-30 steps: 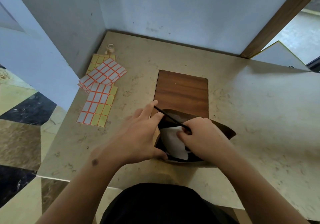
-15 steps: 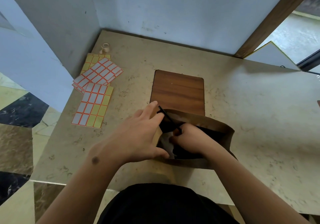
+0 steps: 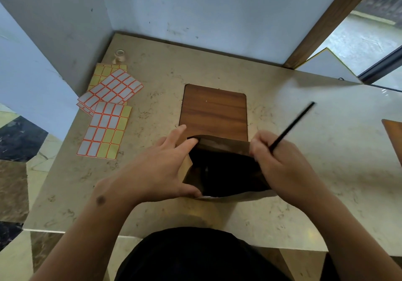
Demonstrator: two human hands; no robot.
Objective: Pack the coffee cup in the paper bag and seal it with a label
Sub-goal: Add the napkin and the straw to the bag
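A brown paper bag point(image 3: 224, 144) stands open-mouthed on the beige stone table point(image 3: 326, 172), its inside dark, so the coffee cup is hidden from me. My left hand point(image 3: 156, 169) grips the bag's left rim, thumb at the near edge and fingers at the far corner. My right hand point(image 3: 280, 163) is at the bag's right rim and holds a thin black stick point(image 3: 291, 126) that points up and to the right. Sheets of orange-bordered white and yellow labels point(image 3: 104, 128) lie to the left on the table.
A wooden board point(image 3: 214, 111) lies flat just behind the bag. A small tape roll point(image 3: 119, 56) sits in the back left corner by the walls. Another wooden piece point(image 3: 394, 137) shows at the right edge. The table's near edge runs close to my body.
My right hand has come out of the bag to its right rim, carrying the black stick. The white cup seen earlier inside the bag is out of sight. My left hand stayed put.
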